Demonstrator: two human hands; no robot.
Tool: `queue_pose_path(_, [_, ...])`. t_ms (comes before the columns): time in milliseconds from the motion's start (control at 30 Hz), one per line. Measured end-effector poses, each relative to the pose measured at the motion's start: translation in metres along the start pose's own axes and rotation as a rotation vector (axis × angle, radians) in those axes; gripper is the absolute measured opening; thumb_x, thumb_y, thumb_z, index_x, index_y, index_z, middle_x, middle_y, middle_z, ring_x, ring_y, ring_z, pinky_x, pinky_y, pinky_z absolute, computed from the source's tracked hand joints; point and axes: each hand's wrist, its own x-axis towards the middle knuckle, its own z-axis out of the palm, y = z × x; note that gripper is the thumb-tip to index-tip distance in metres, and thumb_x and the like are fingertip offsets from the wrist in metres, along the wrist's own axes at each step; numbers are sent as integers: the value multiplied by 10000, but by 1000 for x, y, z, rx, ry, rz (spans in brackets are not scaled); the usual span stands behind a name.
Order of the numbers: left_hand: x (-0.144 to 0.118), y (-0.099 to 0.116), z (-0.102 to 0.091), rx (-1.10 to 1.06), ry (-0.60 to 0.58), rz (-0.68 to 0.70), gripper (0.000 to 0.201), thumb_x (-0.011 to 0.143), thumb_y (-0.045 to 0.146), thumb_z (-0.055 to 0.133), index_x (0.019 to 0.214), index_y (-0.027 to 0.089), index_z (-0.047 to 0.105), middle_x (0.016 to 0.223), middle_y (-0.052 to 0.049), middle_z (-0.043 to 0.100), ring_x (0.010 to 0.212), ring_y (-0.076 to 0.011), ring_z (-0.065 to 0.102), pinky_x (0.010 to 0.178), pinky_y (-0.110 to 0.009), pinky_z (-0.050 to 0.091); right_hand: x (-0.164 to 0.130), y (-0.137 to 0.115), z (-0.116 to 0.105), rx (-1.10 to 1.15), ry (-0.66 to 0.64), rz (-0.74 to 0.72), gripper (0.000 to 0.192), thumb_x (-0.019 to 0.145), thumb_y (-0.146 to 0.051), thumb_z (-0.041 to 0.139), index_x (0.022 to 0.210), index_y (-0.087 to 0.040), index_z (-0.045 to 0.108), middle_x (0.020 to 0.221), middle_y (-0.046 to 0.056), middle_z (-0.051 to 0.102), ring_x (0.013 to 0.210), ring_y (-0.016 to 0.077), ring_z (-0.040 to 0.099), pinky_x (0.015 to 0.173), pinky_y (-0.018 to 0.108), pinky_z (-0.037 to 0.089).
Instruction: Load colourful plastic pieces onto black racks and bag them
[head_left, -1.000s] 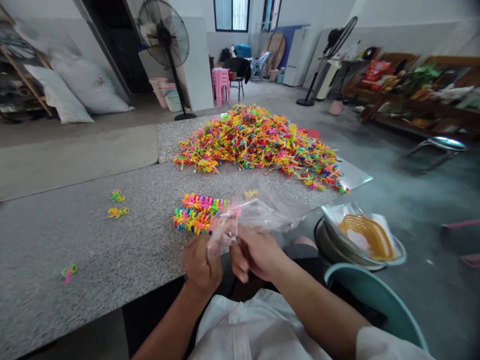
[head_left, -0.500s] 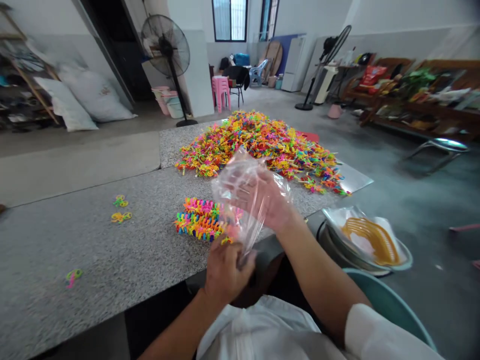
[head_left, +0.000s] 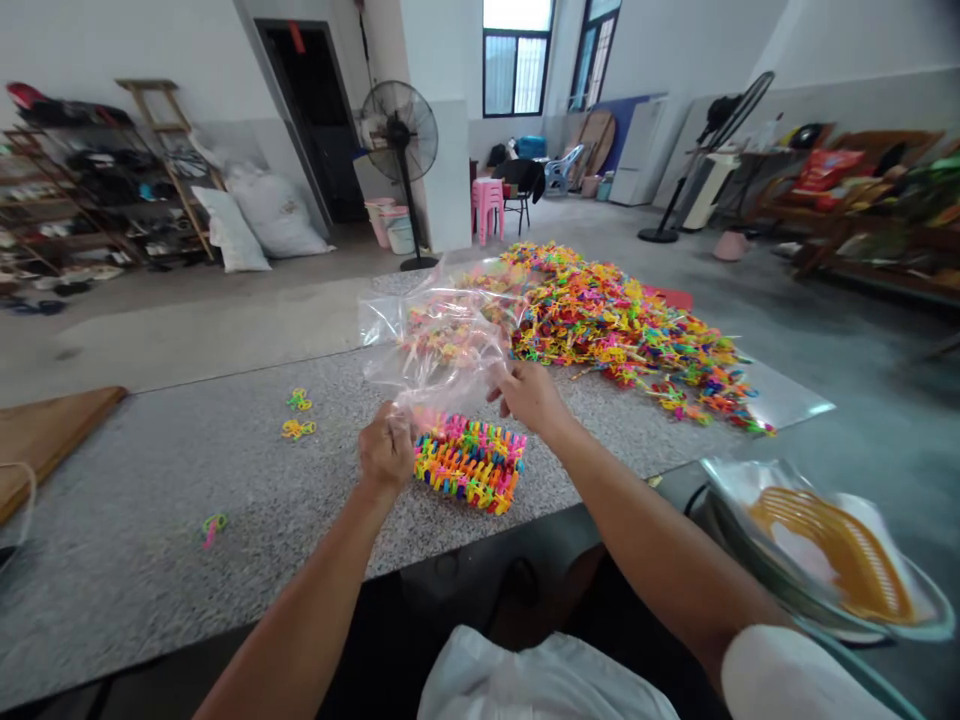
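Observation:
Both my hands hold a clear plastic bag (head_left: 439,340) up over the grey speckled table (head_left: 150,540). My left hand (head_left: 386,448) pinches the bag's near left edge, and my right hand (head_left: 529,395) grips its near right edge. Just below and between the hands lies a neat stack of colourful plastic pieces (head_left: 471,463) on the table. Further back spreads a big heap of the same colourful plastic pieces (head_left: 622,325).
A few loose pieces lie on the table: a green and a yellow one (head_left: 298,415), one more (head_left: 212,527) nearer. A wooden board (head_left: 45,430) sits at the left. A basin with an orange basket (head_left: 840,560) stands at my right. Fans, shelves and chairs fill the room behind.
My right hand came out of the bag and took its edge. Both hands lifted the bag forward, above the stacked pieces. The camera view swung to the left and up.

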Motion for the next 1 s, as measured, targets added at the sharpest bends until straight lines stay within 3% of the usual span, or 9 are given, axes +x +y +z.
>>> queue_pose_path(100, [-5, -15, 5, -93, -56, -38, 495, 1065, 430, 310, 658, 249, 526, 616, -35, 591, 602, -174, 563, 672, -311, 452, 21, -1, 22, 39, -86, -40, 377, 997, -510, 708, 809, -184, 671, 681, 1, 711, 414, 74, 556, 415, 189, 361])
queue_pose_path(233, [-3, -37, 6, -167, -36, -77, 530, 1083, 521, 290, 712, 243, 548, 611, -23, 590, 568, -160, 555, 638, -297, 463, 51, -1, 55, 134, -182, 116, 305, 1015, -330, 670, 758, -170, 632, 620, -6, 657, 398, 69, 518, 409, 190, 369])
queue_pose_path(367, [9, -70, -2, -141, -42, -195, 374, 1039, 487, 408, 935, 215, 642, 678, -3, 660, 623, -161, 636, 693, -288, 515, 78, 9, 82, 282, -266, 222, 154, 983, -292, 726, 919, -173, 652, 699, 6, 707, 474, 93, 601, 475, 199, 483])
queue_pose_path(500, [8, -114, -8, -133, -67, -391, 349, 960, 380, 527, 1238, 184, 607, 927, -49, 784, 735, -177, 731, 780, -318, 577, 94, 32, 103, 224, -332, 154, 153, 963, -303, 733, 940, -181, 645, 732, 2, 708, 570, 123, 681, 577, 225, 566])
queue_pose_path(633, [-20, -141, -7, 25, -176, -444, 283, 895, 309, 621, 1151, 195, 657, 1029, -122, 800, 939, -268, 775, 883, -386, 585, 105, 54, 109, -28, -405, -7, 119, 937, -173, 629, 822, -177, 660, 689, 8, 685, 659, 172, 704, 637, 255, 574])
queue_pose_path(733, [-48, -137, -4, 179, -259, -433, 259, 958, 386, 590, 1114, 204, 687, 980, -138, 788, 949, -316, 766, 866, -416, 578, 113, 65, 105, -279, -466, -111, 161, 923, -115, 579, 814, -176, 680, 731, 50, 728, 778, 210, 722, 736, 272, 567])
queue_pose_path(800, [-63, -127, -2, 194, -244, -430, 286, 1004, 408, 537, 1130, 200, 688, 994, -146, 786, 937, -316, 762, 856, -421, 577, 117, 72, 101, -395, -512, -103, 185, 914, -99, 574, 788, -176, 683, 738, 81, 744, 790, 223, 723, 780, 284, 559])
queue_pose_path(1000, [-93, -94, 6, 159, -192, -464, 253, 1035, 340, 480, 1085, 201, 685, 1018, -137, 772, 984, -295, 750, 926, -442, 582, 100, 94, 83, -431, -636, -60, 170, 894, -163, 629, 768, -208, 735, 815, 63, 780, 892, 233, 726, 869, 291, 562])
